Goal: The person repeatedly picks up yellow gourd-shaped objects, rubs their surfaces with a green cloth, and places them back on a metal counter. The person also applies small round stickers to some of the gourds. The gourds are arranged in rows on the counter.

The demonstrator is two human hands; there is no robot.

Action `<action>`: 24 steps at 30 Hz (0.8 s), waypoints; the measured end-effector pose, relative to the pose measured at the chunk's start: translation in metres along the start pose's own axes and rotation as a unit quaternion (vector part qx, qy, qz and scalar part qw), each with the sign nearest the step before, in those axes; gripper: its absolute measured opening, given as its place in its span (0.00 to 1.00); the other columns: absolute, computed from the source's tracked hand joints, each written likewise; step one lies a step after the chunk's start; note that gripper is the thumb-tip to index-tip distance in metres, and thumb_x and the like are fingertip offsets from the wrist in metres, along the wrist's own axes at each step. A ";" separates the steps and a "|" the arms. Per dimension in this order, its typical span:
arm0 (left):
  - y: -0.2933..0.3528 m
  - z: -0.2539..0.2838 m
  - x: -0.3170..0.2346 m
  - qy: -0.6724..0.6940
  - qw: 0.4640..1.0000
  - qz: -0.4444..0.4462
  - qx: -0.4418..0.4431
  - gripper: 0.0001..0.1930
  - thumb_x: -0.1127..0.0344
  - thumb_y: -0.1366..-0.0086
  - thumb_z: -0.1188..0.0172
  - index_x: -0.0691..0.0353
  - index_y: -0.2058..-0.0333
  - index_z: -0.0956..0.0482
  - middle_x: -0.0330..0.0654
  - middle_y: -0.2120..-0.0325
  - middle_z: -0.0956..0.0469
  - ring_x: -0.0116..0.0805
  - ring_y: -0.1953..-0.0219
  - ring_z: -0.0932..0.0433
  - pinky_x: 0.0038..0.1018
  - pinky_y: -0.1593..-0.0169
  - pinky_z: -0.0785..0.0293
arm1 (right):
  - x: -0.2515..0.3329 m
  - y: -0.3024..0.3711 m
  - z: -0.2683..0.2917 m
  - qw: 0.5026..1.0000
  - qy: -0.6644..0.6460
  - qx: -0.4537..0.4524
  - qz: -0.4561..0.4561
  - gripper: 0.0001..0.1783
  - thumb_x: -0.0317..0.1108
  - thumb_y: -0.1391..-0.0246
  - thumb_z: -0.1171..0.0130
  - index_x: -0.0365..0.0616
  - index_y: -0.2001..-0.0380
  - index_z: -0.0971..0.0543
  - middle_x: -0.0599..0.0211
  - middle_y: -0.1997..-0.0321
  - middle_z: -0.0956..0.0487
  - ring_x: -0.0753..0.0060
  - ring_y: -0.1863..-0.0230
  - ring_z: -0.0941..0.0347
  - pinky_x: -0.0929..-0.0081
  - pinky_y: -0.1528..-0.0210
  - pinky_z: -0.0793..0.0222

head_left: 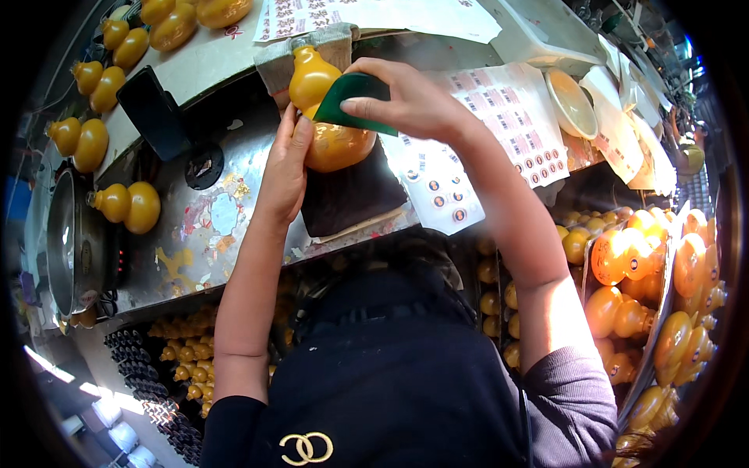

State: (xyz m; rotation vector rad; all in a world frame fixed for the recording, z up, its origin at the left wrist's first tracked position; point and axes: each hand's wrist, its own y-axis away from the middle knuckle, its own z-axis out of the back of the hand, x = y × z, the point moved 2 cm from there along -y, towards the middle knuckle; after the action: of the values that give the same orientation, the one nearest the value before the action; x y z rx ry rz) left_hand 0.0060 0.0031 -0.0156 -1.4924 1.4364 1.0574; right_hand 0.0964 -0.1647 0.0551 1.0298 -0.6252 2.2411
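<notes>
A glossy yellow gourd-shaped bottle [342,148] lies tilted on the workbench, its narrow neck against a cloth-covered rest [269,69] and its wide belly toward me. My left hand [287,168] grips its left side at the waist, fingers partly hidden behind it. In my right hand [409,100] is a flat, dark green scraper [334,103], pinched between thumb and fingers. The scraper's edge meets the bottle around its waist and upper belly. Beneath the bottle lies a dark pad [343,204]. Sticker sheets [446,195] with small round labels sit just right of the pad.
A phone [150,111] stands on the left, near another gourd bottle [142,207] and a metal pan [64,246]. More gourds line the back left. At right are printed sheets [507,101], a bowl [568,105], a white tub [538,35] and crated gourds [636,253].
</notes>
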 end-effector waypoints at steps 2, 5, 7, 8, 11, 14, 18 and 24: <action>0.001 -0.003 -0.001 0.056 0.998 0.012 0.010 0.29 0.55 0.26 0.58 0.62 0.33 0.51 0.43 0.38 0.40 0.31 0.35 0.42 0.28 0.33 0.49 | -0.010 -0.007 0.006 0.999 0.042 -0.029 0.006 0.21 0.44 0.46 0.37 0.40 0.56 0.26 0.62 0.62 0.23 0.71 0.59 0.27 0.75 0.55 0.31; -0.002 0.003 0.003 0.054 0.998 0.037 -0.025 0.29 0.56 0.26 0.58 0.64 0.33 0.52 0.42 0.37 0.42 0.32 0.34 0.43 0.30 0.32 0.49 | -0.021 -0.010 0.004 0.992 0.053 -0.092 0.063 0.18 0.40 0.46 0.38 0.40 0.57 0.26 0.63 0.64 0.23 0.72 0.59 0.27 0.75 0.55 0.31; -0.001 0.008 0.001 0.029 0.999 0.017 -0.041 0.29 0.55 0.26 0.60 0.63 0.33 0.53 0.43 0.36 0.44 0.34 0.33 0.45 0.32 0.32 0.50 | -0.019 -0.003 -0.003 0.990 -0.070 -0.121 0.035 0.17 0.40 0.46 0.38 0.39 0.59 0.25 0.66 0.65 0.23 0.73 0.60 0.26 0.74 0.56 0.30; -0.001 0.007 0.000 0.014 0.999 -0.010 -0.034 0.30 0.54 0.26 0.60 0.62 0.33 0.53 0.43 0.35 0.45 0.35 0.33 0.46 0.32 0.32 0.50 | -0.018 0.007 -0.003 0.977 -0.134 -0.168 0.002 0.17 0.39 0.46 0.37 0.41 0.58 0.25 0.68 0.66 0.23 0.77 0.60 0.26 0.75 0.57 0.30; 0.004 0.004 0.000 -0.158 0.983 -0.098 -0.010 0.35 0.48 0.29 0.57 0.58 0.31 0.57 0.47 0.34 0.50 0.39 0.32 0.49 0.34 0.32 0.53 | -0.042 0.040 -0.010 0.794 -0.548 -0.232 -0.125 0.14 0.43 0.41 0.42 0.44 0.60 0.25 0.68 0.68 0.22 0.77 0.65 0.26 0.78 0.60 0.30; 0.016 -0.002 0.002 -0.267 0.949 -0.165 -0.018 0.38 0.45 0.30 0.56 0.59 0.31 0.58 0.50 0.34 0.50 0.41 0.32 0.50 0.34 0.31 0.57 | -0.053 0.091 -0.006 0.648 -0.650 -0.325 -0.229 0.17 0.46 0.38 0.47 0.44 0.72 0.24 0.68 0.76 0.24 0.73 0.77 0.30 0.76 0.71 0.32; 0.027 -0.004 0.008 -0.254 0.955 -0.148 -0.039 0.42 0.40 0.31 0.57 0.64 0.32 0.60 0.52 0.34 0.49 0.42 0.32 0.48 0.35 0.31 0.57 | -0.073 0.183 0.014 0.714 -0.473 -0.467 -0.220 0.11 0.38 0.42 0.46 0.45 0.75 0.30 0.73 0.85 0.37 0.77 0.86 0.39 0.79 0.82 0.42; 0.026 0.004 0.014 -0.192 0.973 -0.116 -0.050 0.39 0.44 0.30 0.57 0.62 0.32 0.60 0.50 0.35 0.47 0.39 0.33 0.47 0.33 0.31 0.56 | -0.119 0.280 0.006 0.559 -0.440 -0.621 -0.331 0.10 0.37 0.45 0.40 0.44 0.67 0.28 0.74 0.78 0.32 0.78 0.81 0.36 0.78 0.79 0.40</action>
State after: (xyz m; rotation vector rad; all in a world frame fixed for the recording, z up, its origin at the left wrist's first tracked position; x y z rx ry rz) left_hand -0.0202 0.0013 -0.0299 -1.3903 0.9296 1.2054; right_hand -0.0273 -0.4064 -0.0818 1.1254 -1.5316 0.1335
